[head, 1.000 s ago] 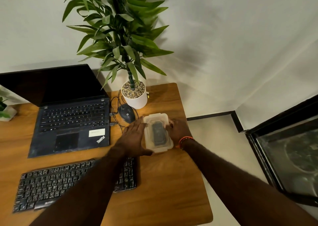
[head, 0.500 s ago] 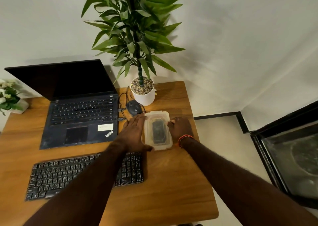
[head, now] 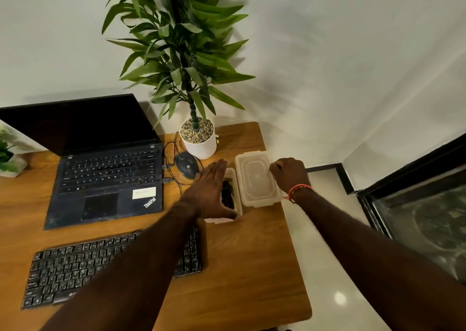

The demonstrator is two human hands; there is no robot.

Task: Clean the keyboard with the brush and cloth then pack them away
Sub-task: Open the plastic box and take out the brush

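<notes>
Left hand (head: pixel 210 192): fingers straight, it rests flat on the left side of the open plastic box (head: pixel 235 194).
Right hand (head: pixel 290 173): fingers curled, it pinches the right edge of the clear lid (head: pixel 256 178).
Lid: off the box, just right of it.
Box: dark things inside, unclear which.
Keyboard (head: pixel 75 267): near left on the wooden desk (head: pixel 252 267), partly under the left forearm.

Pretty dim, warm indoor light, seemingly from above and a bit left. Soft plant (head: pixel 181 41) shadows spread across the wall (head: pixel 340 53) to the right. Small bright glare spot on the glossy floor (head: pixel 339 298). Heavy wide-angle bending at the edges, wall lines curving. Slight motion blur on the left hand (head: pixel 210 192); overall a bit soft and grainy, laptop screen (head: pixel 75 124) just black.
</notes>
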